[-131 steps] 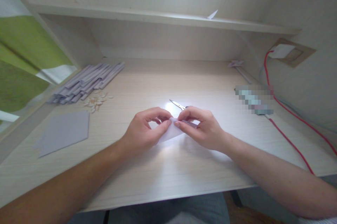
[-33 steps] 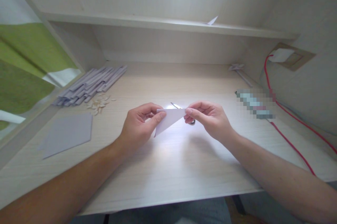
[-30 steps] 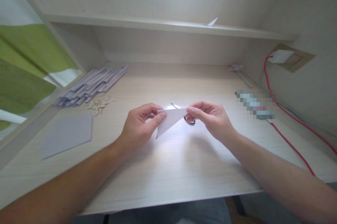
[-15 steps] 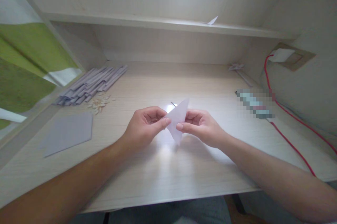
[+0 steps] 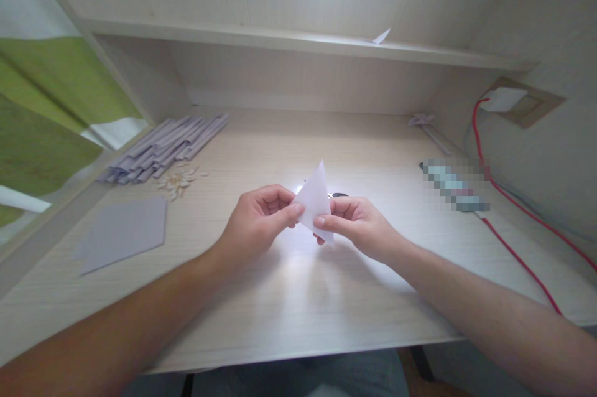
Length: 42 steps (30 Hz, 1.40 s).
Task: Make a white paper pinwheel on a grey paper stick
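Note:
Between my two hands is a small white folded piece of paper point(image 5: 316, 203), pointed at the top and held above the desk. My left hand point(image 5: 261, 216) pinches its left edge, thumb in front and fingers behind. On the lower right side, my right hand point(image 5: 352, 223) grips it the same way, with a fingertip showing below the paper. Behind my right hand a dark, shiny object point(image 5: 340, 195), perhaps a scissors handle, lies mostly hidden on the desk.
Rolled paper tubes point(image 5: 165, 147) are stacked at the back left, beside scattered small pale pieces point(image 5: 177, 182). Flat paper sheets point(image 5: 125, 232) lie at left. A paper pinwheel point(image 5: 422, 120), a blurred-out phone point(image 5: 454, 185) and a red cable point(image 5: 520, 269) are at right. A folded paper point(image 5: 381, 37) sits on the shelf.
The paper has turned between my hands, so its point has swung left and now stands nearly upright. Both hands stay gripping it. The view has shifted slightly.

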Available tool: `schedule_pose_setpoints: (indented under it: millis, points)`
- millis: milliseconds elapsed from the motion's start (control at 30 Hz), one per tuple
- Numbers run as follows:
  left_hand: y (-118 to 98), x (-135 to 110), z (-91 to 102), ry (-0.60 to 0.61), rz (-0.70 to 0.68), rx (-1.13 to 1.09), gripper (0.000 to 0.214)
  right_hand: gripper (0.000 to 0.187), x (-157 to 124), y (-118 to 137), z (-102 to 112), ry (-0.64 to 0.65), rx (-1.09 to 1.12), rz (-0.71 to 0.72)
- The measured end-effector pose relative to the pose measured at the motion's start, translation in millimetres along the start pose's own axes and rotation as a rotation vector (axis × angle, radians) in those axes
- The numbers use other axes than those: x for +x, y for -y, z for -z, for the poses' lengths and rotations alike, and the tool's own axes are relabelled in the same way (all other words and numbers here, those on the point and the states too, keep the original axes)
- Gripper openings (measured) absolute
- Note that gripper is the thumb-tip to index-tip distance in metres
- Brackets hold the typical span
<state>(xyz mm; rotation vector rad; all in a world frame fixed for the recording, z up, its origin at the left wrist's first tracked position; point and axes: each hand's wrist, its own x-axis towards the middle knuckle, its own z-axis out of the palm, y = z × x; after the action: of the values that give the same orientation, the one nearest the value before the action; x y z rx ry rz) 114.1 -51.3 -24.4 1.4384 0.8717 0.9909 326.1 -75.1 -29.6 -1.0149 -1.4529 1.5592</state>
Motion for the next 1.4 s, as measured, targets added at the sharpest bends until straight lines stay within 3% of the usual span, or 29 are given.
schedule_pose_setpoints:
  millis: [200, 500, 800, 933, 1133, 1400]
  points:
    - [0, 0, 1.4, 0.107, 0.039, 0.081, 0.016, 0.024, 0, -2, 0, 0.025, -0.001, -0.006]
    - [-5, 2, 1.8, -0.068, 0.014, 0.063, 0.016, 0.034, 2, 0, 3, -0.022, -0.041, -0.069]
    - [4, 6, 9.4, -0.182, -0.076, -0.019, 0.017, 0.03, 4, -1, 9, -0.026, -0.05, -0.05]
    - [1, 4, 7.8, -0.122, -0.07, 0.02, 0.018, 0.027, 3, -2, 8, -0.05, -0.081, -0.038]
    - [0, -2, 0.2, 0.107, -0.003, 0.096, 0.021, 0.025, 2, -1, 4, -0.116, -0.027, 0.051]
    - [1, -3, -0.8, 0.141, 0.02, 0.141, 0.023, 0.025, 1, -1, 5, -0.127, -0.008, 0.059]
